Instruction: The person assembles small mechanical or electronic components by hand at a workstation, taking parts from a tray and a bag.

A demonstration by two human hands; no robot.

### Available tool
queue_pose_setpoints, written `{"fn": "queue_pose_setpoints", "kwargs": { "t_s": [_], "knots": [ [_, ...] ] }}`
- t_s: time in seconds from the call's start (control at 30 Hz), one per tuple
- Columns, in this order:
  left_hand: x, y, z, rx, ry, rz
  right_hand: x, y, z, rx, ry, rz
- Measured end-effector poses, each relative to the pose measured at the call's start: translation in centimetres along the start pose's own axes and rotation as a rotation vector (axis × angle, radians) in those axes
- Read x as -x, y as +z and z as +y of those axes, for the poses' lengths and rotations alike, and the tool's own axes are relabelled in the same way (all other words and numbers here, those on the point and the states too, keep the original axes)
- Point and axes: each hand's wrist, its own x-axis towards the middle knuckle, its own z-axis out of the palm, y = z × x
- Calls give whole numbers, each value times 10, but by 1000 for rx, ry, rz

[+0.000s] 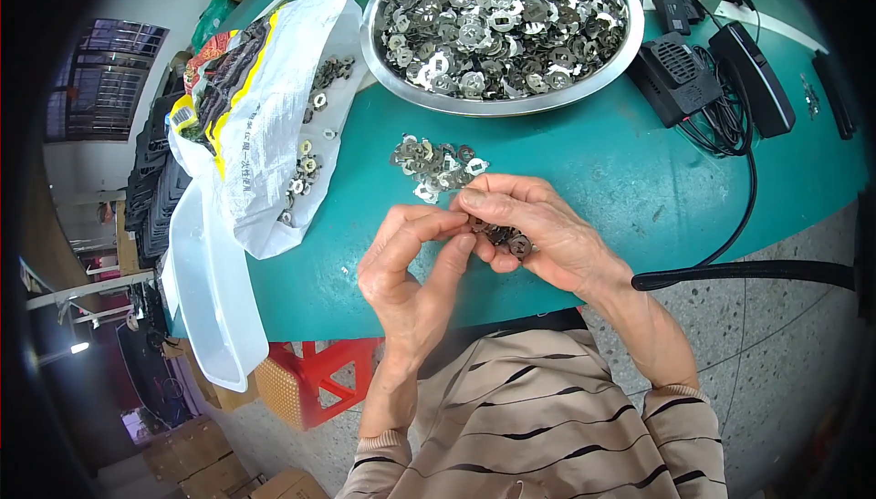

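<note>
Between my two hands, just above the near edge of the green table [584,180], sits a small stack of metal washers [507,240]: my right hand [538,230] curls closed around it while my left hand [415,271] pinches thumb and forefinger on its end. Just beyond lies a loose washer pile [438,166], with the steel basin [504,103] of washers farther back and a white plastic sack [260,107] to the left.
</note>
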Motion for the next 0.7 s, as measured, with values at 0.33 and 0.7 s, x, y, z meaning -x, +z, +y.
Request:
{"fn": "queue_pose_setpoints", "kwargs": {
  "t_s": [0.33, 0.7],
  "knots": [
    [0, -25, -21, -251, -4, -57, 0, -1, -3, -32, -89, 96],
    [0, -12, -32, -440, 111, -177, 1, -3, -3, -11, -62, 80]
  ]
}}
